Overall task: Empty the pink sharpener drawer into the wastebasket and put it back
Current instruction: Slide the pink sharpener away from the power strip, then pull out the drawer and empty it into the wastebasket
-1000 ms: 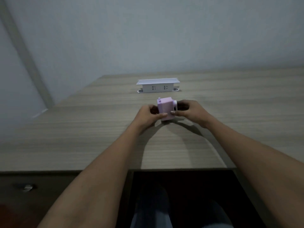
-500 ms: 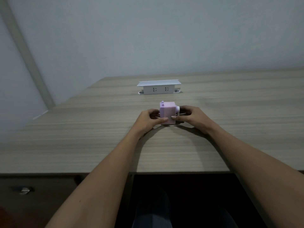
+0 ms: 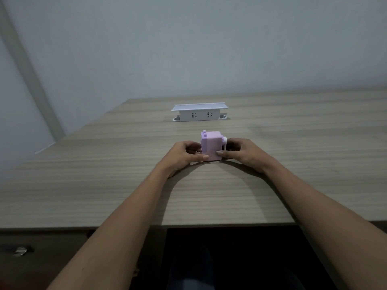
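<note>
A small pink pencil sharpener [image 3: 211,145] stands upright on the wooden desk [image 3: 125,185], a white crank on its right side. My left hand [image 3: 184,156] grips its left side, thumb on the lower front. My right hand [image 3: 243,152] holds the right side near the crank, thumb against the lower front edge. The drawer looks closed in the body; its seam is too faint to be sure. No wastebasket is in view.
A white pop-up socket box [image 3: 200,113] stands on the desk behind the sharpener. A wall rises beyond the desk. Below the front edge are a dark knee space and, at the left, a desk drawer with a metal handle [image 3: 21,250].
The sharpener has come down and slightly nearer to rest on the desk between both hands. Both hands stay on it, thumbs now low on its front.
</note>
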Action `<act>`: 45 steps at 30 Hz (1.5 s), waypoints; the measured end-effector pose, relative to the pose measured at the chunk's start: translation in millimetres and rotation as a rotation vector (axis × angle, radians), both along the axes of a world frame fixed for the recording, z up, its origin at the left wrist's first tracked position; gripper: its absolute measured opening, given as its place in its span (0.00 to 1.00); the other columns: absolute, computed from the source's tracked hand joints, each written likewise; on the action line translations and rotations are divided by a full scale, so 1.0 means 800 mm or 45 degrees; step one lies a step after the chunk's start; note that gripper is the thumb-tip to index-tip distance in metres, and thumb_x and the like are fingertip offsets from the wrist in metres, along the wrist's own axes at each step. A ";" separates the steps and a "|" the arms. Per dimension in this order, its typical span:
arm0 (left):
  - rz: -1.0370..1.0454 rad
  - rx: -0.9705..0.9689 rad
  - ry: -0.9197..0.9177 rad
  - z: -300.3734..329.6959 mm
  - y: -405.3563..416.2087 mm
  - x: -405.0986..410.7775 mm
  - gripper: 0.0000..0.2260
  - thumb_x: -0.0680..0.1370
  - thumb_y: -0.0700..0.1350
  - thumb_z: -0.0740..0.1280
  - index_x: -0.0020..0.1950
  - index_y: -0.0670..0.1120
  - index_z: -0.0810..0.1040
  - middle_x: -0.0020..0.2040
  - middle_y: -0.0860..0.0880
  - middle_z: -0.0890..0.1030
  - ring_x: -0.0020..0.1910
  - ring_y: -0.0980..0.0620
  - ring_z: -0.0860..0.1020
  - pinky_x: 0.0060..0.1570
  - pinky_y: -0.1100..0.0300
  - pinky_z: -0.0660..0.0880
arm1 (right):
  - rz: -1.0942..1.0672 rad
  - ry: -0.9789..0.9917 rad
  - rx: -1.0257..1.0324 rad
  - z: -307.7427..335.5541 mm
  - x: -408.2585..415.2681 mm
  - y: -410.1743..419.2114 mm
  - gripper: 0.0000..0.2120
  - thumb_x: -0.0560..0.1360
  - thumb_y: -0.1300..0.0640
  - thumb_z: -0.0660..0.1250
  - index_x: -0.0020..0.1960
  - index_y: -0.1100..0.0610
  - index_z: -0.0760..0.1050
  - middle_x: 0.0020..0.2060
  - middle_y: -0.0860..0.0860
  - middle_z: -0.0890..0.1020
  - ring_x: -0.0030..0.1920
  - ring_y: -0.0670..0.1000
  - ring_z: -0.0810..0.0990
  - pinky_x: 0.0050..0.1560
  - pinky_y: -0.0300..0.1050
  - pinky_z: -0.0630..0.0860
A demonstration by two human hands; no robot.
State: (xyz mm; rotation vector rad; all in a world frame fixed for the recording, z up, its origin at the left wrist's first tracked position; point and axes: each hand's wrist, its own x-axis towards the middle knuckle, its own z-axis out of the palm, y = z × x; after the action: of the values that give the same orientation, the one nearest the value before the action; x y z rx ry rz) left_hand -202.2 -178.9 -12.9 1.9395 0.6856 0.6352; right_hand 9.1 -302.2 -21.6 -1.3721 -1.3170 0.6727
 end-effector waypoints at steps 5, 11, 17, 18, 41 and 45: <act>0.019 -0.044 -0.011 -0.002 0.008 -0.012 0.24 0.70 0.41 0.81 0.64 0.39 0.81 0.57 0.40 0.86 0.53 0.47 0.85 0.53 0.63 0.82 | -0.002 -0.034 -0.015 0.003 -0.001 -0.001 0.18 0.74 0.62 0.76 0.64 0.62 0.81 0.57 0.58 0.87 0.61 0.58 0.84 0.64 0.54 0.80; 0.064 -0.048 -0.021 -0.001 0.009 -0.040 0.24 0.71 0.37 0.79 0.66 0.38 0.80 0.56 0.39 0.86 0.44 0.55 0.83 0.44 0.69 0.79 | -0.031 -0.016 -0.008 0.005 -0.008 -0.009 0.17 0.73 0.63 0.77 0.62 0.63 0.82 0.55 0.58 0.87 0.59 0.57 0.85 0.61 0.49 0.81; 0.131 -0.038 -0.092 0.001 0.004 -0.077 0.24 0.71 0.37 0.79 0.66 0.39 0.80 0.58 0.40 0.85 0.48 0.55 0.83 0.47 0.68 0.79 | -0.052 0.011 -0.038 0.009 -0.014 -0.017 0.21 0.70 0.63 0.80 0.62 0.60 0.83 0.54 0.54 0.88 0.57 0.53 0.86 0.62 0.47 0.81; 0.137 -0.031 -0.099 0.002 0.002 -0.084 0.24 0.71 0.36 0.79 0.66 0.39 0.81 0.58 0.39 0.85 0.49 0.53 0.83 0.48 0.68 0.80 | -0.042 0.037 -0.050 0.012 -0.014 -0.019 0.22 0.70 0.63 0.80 0.63 0.60 0.82 0.54 0.53 0.88 0.58 0.52 0.86 0.62 0.46 0.81; -0.093 0.054 -0.246 0.126 -0.064 -0.051 0.21 0.71 0.41 0.80 0.63 0.42 0.83 0.56 0.46 0.87 0.58 0.48 0.85 0.63 0.56 0.77 | -0.125 0.039 0.058 0.141 -0.024 -0.112 0.31 0.71 0.56 0.80 0.71 0.62 0.76 0.63 0.50 0.83 0.62 0.40 0.81 0.60 0.34 0.71; -0.185 0.070 -0.245 0.144 -0.090 0.003 0.23 0.71 0.42 0.80 0.65 0.42 0.82 0.56 0.47 0.87 0.59 0.50 0.84 0.61 0.59 0.78 | -0.153 -0.014 0.031 0.159 -0.002 -0.146 0.29 0.72 0.58 0.79 0.70 0.61 0.77 0.62 0.51 0.85 0.63 0.44 0.82 0.67 0.39 0.71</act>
State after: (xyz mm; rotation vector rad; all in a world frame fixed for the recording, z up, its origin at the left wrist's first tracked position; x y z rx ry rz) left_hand -200.0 -251.3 102.4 1.9283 0.4077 0.7446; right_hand 7.2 -419.0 105.4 -1.4245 -1.2368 0.5671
